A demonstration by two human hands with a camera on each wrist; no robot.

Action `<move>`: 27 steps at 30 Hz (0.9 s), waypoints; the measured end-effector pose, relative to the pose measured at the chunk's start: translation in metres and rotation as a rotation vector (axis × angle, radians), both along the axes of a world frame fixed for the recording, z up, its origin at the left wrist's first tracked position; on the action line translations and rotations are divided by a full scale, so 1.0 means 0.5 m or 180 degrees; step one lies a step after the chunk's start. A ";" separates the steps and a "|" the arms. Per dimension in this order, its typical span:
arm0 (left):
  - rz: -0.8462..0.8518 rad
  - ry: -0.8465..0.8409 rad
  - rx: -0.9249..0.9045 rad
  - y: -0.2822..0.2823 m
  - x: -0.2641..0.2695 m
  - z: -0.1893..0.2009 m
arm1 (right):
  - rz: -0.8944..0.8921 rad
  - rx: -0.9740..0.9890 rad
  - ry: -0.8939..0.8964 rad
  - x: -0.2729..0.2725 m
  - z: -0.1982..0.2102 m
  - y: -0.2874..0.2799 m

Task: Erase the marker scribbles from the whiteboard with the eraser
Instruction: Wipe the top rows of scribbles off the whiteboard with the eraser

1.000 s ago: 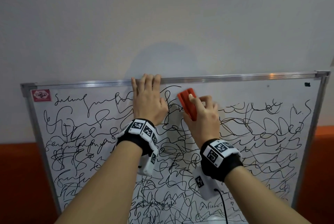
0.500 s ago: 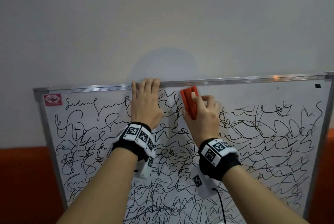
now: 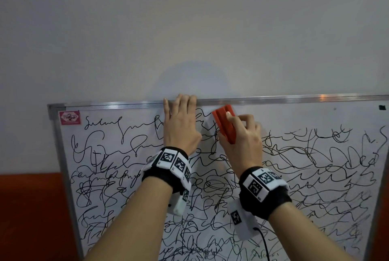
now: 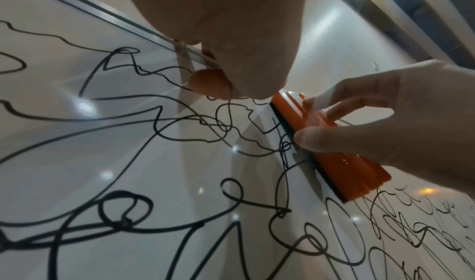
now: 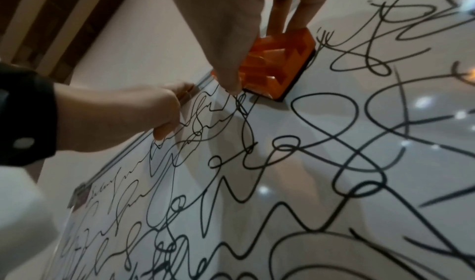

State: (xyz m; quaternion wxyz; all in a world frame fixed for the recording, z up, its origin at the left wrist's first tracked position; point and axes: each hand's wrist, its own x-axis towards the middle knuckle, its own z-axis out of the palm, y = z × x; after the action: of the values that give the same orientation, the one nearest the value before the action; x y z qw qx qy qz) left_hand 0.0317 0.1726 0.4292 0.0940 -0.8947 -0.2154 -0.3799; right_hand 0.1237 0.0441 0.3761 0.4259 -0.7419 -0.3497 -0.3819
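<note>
The right hand [image 4: 401, 117] pinches the orange eraser [image 4: 331, 152] flat against the scribbled whiteboard [image 4: 128, 162].

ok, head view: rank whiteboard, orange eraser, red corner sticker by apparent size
1. whiteboard, by far.
2. orange eraser, partly covered by the right hand.
3. red corner sticker, close to the eraser; ranking unsure.

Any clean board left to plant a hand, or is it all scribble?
One bare strip on the whiteboard: under the top frame, right of the eraser in the right hand. The left hand lies flat at the top edge. Below, scribbles crowd everything.
</note>
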 end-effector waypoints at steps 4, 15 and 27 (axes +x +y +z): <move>0.0005 -0.0043 -0.0060 -0.003 0.001 0.000 | 0.0098 -0.0248 -0.0135 0.006 -0.018 -0.003; 0.0067 0.0072 -0.0091 -0.012 -0.002 0.004 | -0.0035 -0.0411 -0.0274 0.010 -0.030 -0.019; 0.0293 0.0234 0.0055 -0.017 0.003 0.003 | -0.0122 -0.0575 -0.0191 -0.004 -0.020 -0.030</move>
State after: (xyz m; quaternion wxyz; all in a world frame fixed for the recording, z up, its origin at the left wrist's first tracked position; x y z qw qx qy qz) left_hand 0.0332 0.1642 0.4309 0.1268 -0.8964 -0.2495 -0.3438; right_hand 0.1215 0.0292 0.3660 0.3392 -0.7721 -0.3811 -0.3789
